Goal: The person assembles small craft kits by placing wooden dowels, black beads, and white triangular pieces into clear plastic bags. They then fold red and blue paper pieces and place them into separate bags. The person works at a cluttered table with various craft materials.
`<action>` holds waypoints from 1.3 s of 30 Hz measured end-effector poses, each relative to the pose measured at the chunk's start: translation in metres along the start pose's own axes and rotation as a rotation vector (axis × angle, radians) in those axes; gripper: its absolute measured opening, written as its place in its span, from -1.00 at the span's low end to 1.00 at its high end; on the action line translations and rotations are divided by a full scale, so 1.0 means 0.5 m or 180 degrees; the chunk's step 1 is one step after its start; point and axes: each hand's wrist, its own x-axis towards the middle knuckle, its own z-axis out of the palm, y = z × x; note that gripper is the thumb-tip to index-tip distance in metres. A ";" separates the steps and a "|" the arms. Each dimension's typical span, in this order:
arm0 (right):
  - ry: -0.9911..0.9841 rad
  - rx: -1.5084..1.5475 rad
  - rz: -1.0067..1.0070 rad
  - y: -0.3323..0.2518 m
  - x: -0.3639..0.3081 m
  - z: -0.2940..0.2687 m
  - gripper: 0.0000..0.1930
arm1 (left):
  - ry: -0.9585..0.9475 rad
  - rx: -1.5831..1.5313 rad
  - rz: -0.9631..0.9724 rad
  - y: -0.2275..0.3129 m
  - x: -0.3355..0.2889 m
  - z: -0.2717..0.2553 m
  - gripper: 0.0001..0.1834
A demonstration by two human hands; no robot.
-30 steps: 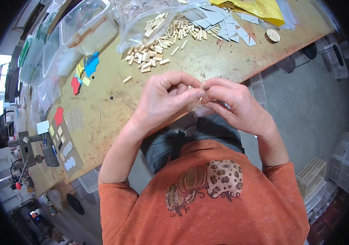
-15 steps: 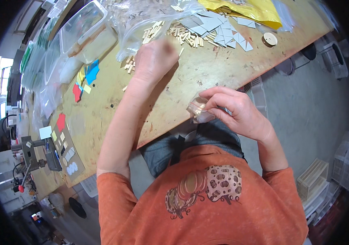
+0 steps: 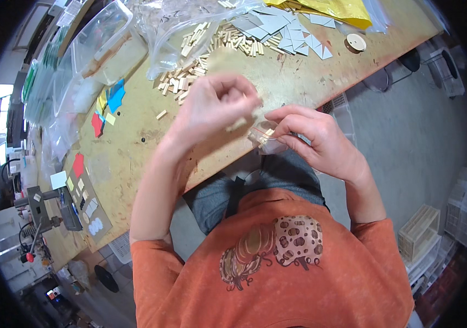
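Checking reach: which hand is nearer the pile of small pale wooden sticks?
Left. The left hand hovers just below the pile of small pale wooden sticks; the right hand sits farther right.

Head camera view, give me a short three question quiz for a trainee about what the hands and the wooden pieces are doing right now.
1. True or false: the right hand holds a small clear bag near the table edge.
2. What lies nearest beyond the left hand? A) pile of small wooden blocks B) yellow bag C) round wooden disc
3. Fill in: the coloured paper shapes lie to the person's ____ of the left hand.

Key: 1 true; 2 A; 3 left.
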 end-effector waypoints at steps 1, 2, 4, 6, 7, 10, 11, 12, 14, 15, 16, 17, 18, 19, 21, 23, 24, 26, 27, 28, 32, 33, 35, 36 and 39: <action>-0.0032 0.0042 -0.0001 -0.007 0.005 0.001 -0.92 | -0.0092 0.0062 -0.0007 -0.002 -0.023 0.008 -0.86; -0.0062 0.0049 -0.0019 -0.011 0.009 0.003 -0.92 | -0.0184 0.0124 -0.0015 -0.005 -0.040 0.014 -0.89; -0.0114 0.0058 -0.0066 -0.023 0.019 0.005 -0.93 | -0.0141 0.0447 0.0105 -0.008 -0.059 0.017 -0.90; -0.0148 0.0031 -0.0032 -0.037 0.022 0.006 -0.93 | -0.0116 0.0725 0.0283 -0.008 -0.065 0.008 -0.89; -0.0155 0.0016 -0.0023 -0.041 0.023 0.007 -0.93 | 0.0012 0.0750 0.0342 -0.018 -0.062 0.000 -0.89; -0.0180 -0.0028 -0.0020 -0.037 0.017 0.012 -0.94 | 0.0980 0.1248 0.1000 -0.051 -0.031 -0.035 -0.88; -0.0184 -0.0018 -0.0048 -0.036 0.017 0.013 -0.94 | 0.1188 0.1570 0.1254 -0.070 -0.006 -0.063 -0.87; -0.0180 -0.0017 -0.0051 -0.033 0.016 0.015 -0.94 | 0.1375 0.1920 0.1414 -0.073 0.012 -0.077 -0.85; -0.0180 -0.0010 -0.0061 -0.033 0.016 0.016 -0.94 | 0.1337 0.2763 0.1440 -0.101 0.048 -0.123 -0.79; -0.0164 0.0005 -0.0044 -0.032 0.015 0.017 -0.94 | 0.1244 0.2869 0.1389 -0.098 0.062 -0.124 -0.78; -0.0149 0.0020 -0.0028 -0.030 0.014 0.017 -0.94 | 0.1151 0.2976 0.1338 -0.092 0.073 -0.122 -0.77; -0.0135 0.0037 -0.0012 -0.028 0.013 0.017 -0.94 | 0.1058 0.3082 0.1284 -0.089 0.085 -0.121 -0.77; -0.0126 0.0034 -0.0012 -0.026 0.012 0.017 -0.94 | 0.0971 0.3279 0.1223 -0.088 0.099 -0.121 -0.77; -0.0119 0.0033 -0.0014 -0.022 0.010 0.016 -0.94 | 0.0883 0.3476 0.1160 -0.088 0.112 -0.122 -0.78; -0.0101 0.0038 -0.0019 -0.015 0.007 0.015 -0.94 | 0.0753 0.3728 0.1050 -0.087 0.136 -0.124 -0.80; -0.0079 0.0051 -0.0028 -0.008 0.004 0.013 -0.95 | 0.0671 0.3839 0.0960 -0.083 0.156 -0.129 -0.83; -0.0074 0.0061 -0.0024 -0.005 0.003 0.012 -0.95 | 0.0616 0.3772 0.0955 -0.082 0.166 -0.134 -0.83; -0.0068 0.0080 -0.0018 -0.001 0.002 0.011 -0.95 | 0.0511 0.3639 0.0942 -0.080 0.182 -0.146 -0.83; -0.0061 0.0075 -0.0032 0.000 0.002 0.010 -0.95 | 0.0531 0.3536 0.0889 -0.079 0.187 -0.148 -0.83; -0.0054 0.0069 -0.0046 0.000 0.002 0.010 -0.95 | 0.0520 0.3410 0.0824 -0.078 0.188 -0.151 -0.82; -0.0184 0.0016 0.0129 -0.002 -0.001 0.003 -0.90 | 0.0556 0.2755 0.0430 -0.067 0.178 -0.154 -0.80; -0.0181 0.0025 0.0133 -0.002 -0.001 0.003 -0.90 | 0.0594 0.2550 0.0298 -0.065 0.173 -0.156 -0.80; -0.0178 0.0046 0.0137 -0.002 -0.001 0.005 -0.90 | 0.0951 0.2323 0.0679 -0.089 0.175 -0.170 -0.81; -0.0168 0.0042 0.0150 -0.003 -0.001 0.004 -0.90 | 0.1118 0.2201 0.0874 -0.088 0.174 -0.169 -0.81; -0.0154 0.0036 0.0163 -0.010 0.003 0.002 -0.89 | 0.1088 0.0368 0.0504 -0.071 0.140 -0.174 -0.78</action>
